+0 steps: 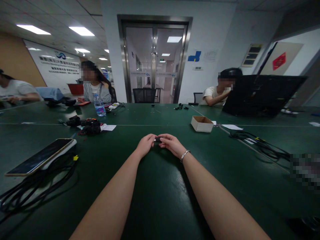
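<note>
Both my hands meet over the middle of the green table (160,186). Between their fingertips is a small black piece with a silvery end (157,139), too small for me to tell its kind. My left hand (145,145) is closed, pinching the silvery side. My right hand (173,145), with a bracelet (184,155) at its wrist, pinches the dark side. The fingers partly hide the piece. Beyond my right hand stands an open cardboard box (202,126); its contents cannot be seen from here.
At left lie a phone (41,156) and a coiled black cable (35,188). Behind them are black devices (90,126) and a water bottle (99,106). More cables (265,146) and a large black monitor (262,95) are at right. Several small black pieces (180,106) lie farther back. People sit across the table.
</note>
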Demonstrator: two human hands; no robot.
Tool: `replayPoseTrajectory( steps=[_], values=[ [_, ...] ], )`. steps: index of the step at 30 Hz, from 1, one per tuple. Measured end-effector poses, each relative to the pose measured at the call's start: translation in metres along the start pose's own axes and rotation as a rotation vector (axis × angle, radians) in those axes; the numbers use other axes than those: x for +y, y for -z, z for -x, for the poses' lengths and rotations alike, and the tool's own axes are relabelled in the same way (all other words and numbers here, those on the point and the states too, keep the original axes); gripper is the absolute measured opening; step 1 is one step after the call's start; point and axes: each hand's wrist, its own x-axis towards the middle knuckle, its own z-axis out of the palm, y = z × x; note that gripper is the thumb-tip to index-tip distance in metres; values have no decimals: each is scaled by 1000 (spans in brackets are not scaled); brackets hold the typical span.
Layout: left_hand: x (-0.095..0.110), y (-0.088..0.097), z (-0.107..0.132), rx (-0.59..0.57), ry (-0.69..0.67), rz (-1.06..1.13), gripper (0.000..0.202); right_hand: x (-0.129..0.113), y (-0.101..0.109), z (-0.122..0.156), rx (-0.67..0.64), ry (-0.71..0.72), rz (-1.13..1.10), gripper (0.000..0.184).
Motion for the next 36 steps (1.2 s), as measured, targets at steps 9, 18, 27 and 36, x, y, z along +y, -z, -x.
replayPoseTrajectory(
  steps=[9,18,27,36],
  values=[
    [2,1,0,-43,32,44,31,0,0,0,11,-1,-9,18],
    [-4,0,-2,-21,4,0,33,-1,-1,2,15,-2,-3,17],
    [6,1,3,13,15,8,32,0,0,1,3,2,-8,18],
    [7,-1,2,8,39,34,29,0,-1,0,18,-5,-11,17]
  ],
)
